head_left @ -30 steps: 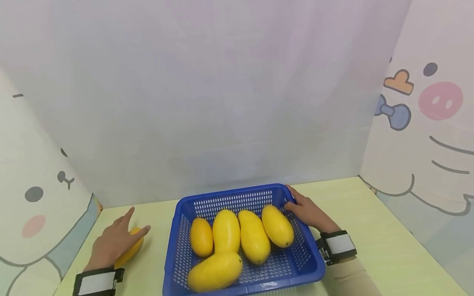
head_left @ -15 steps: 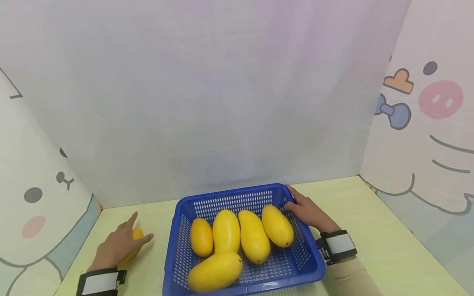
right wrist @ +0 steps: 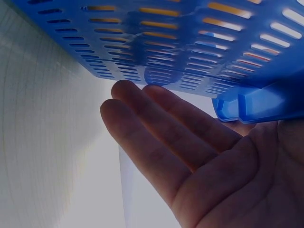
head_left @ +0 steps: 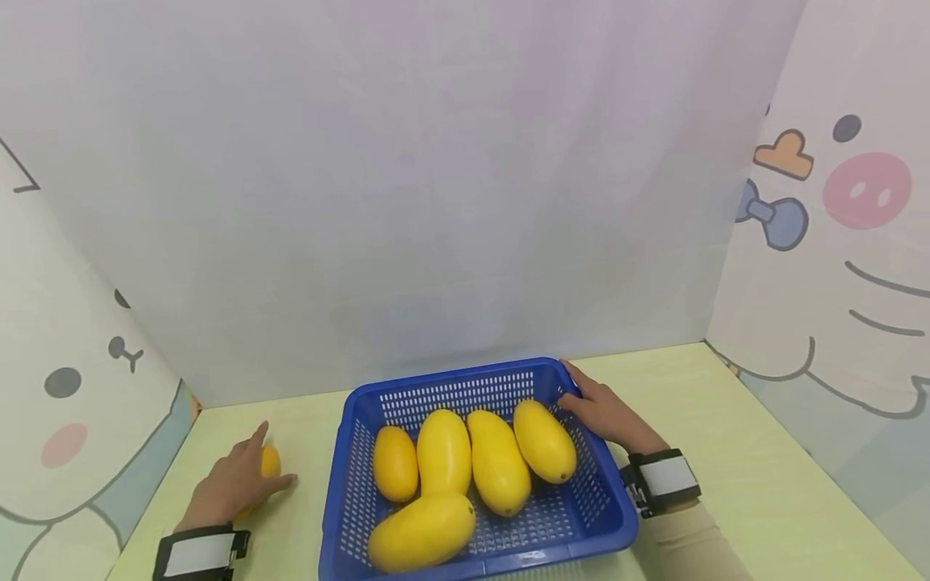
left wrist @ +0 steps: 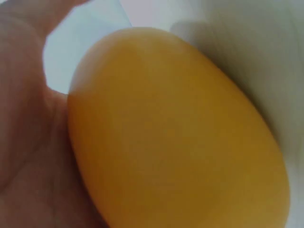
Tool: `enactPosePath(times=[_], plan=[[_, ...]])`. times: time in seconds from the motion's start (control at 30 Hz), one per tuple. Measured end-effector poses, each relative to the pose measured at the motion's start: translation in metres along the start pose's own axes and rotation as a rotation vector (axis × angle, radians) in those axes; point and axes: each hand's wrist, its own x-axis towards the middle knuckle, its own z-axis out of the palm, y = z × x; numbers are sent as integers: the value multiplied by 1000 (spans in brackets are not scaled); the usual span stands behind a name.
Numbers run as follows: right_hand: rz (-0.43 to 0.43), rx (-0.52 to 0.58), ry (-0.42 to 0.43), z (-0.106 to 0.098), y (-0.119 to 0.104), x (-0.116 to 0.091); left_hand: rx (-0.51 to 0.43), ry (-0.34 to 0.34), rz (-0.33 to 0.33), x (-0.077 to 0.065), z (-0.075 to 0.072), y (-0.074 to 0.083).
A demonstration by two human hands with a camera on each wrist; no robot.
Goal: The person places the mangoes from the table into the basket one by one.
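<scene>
On the left side of the table, my left hand [head_left: 229, 486] lies over an orange-yellow oval fruit [head_left: 270, 461], thumb and index finger stretched out past it. In the left wrist view the palm is right beside the smooth fruit [left wrist: 175, 137], which rests on the tabletop. My right hand [head_left: 605, 416] holds the right rim of a blue plastic basket [head_left: 626, 516], thumb over the inner side and fingers outside. Seen from the right wrist, the fingers [right wrist: 156, 128] extend below the rim along the slotted basket wall [right wrist: 156, 52].
Several yellow oblong fruits [head_left: 445, 452] lie in the basket, one of them crosswise [head_left: 423, 534] at the front. A smaller, more orange fruit [head_left: 395, 464] sits at its left. Behind the pale green table [head_left: 756, 452] hangs a plain curtain [head_left: 436, 202], with cartoon-printed panels [head_left: 835, 242] at both sides.
My left hand has shifted slightly right and settled lower over the fruit, whose visible end now shows between index finger and thumb. The right hand and the basket have stayed put.
</scene>
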Motion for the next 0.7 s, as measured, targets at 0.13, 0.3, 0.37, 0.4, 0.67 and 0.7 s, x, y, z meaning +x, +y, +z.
enactPosePath(times=[0.13,0.3,0.37,0.4,0.67,0.7], plan=[[1,6,-1,0,0,1,12,11,-10,0,0,-1],[6,-1,-5,0,1,1,18,52,26,-1,1,-3],[11,-1,-6,0,1,1,13,62,44,-2,1,-3],[13,0,-7,0,1,1,10,68,54,-2,1,-3],[18,24,-20,-1,1,0,-7,79,70,-4,-3,0],[18,26,-20,-1,1,0,-10,81,67,-4,-3,1]])
